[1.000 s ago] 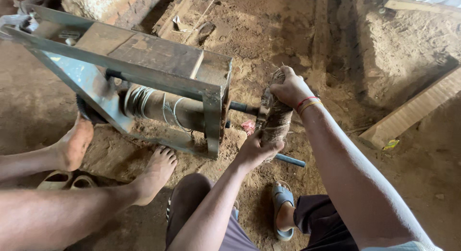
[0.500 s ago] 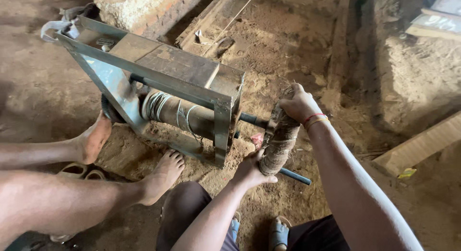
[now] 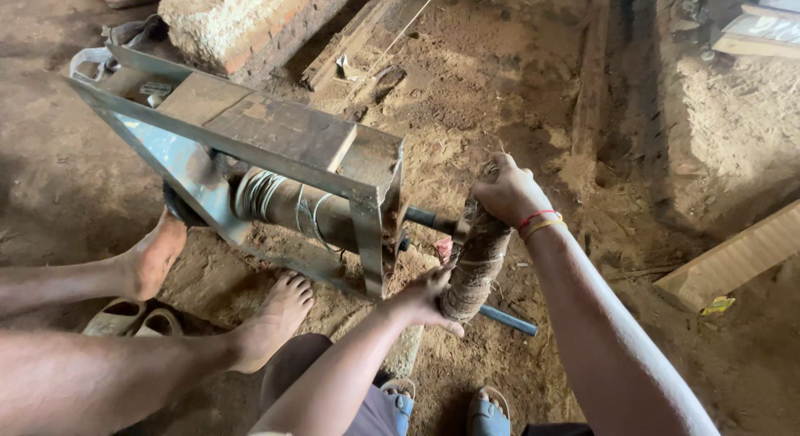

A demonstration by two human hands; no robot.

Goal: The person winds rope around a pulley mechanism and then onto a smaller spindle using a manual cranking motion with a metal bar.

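The fibre-wrapped roll (image 3: 477, 265), a rough brown cylinder bound with coarse strands, stands tilted just right of the metal frame, mounted at the end of a dark shaft (image 3: 427, 220) that sticks out of the machine's side. The right hand (image 3: 510, 194) closes over the roll's upper end, fingers curled down around the fibrous top, with 2 thread bands, red and yellow, at the wrist. The left hand (image 3: 427, 296) grips the lower end from the left, fingers wrapped around the underside and the thumb pressed against the rough surface. A bluish metal rod (image 3: 508, 320) pokes out below the roll toward the right, lying on the dirt. The metal frame (image 3: 250, 144) is built of grey angle iron with a flat rusty plate on top; under it sits a horizontal drum (image 3: 287, 207) wound with pale wire. 2 bare feet (image 3: 154, 257) brace against the frame's near edge on the loose brown earth, with pale sandals (image 3: 133, 321) beside them. 2 blue sandals (image 3: 487, 413) show at the bottom edge. A rough brick block (image 3: 242, 23) and a pale wooden plank (image 3: 733, 257) lie farther off.
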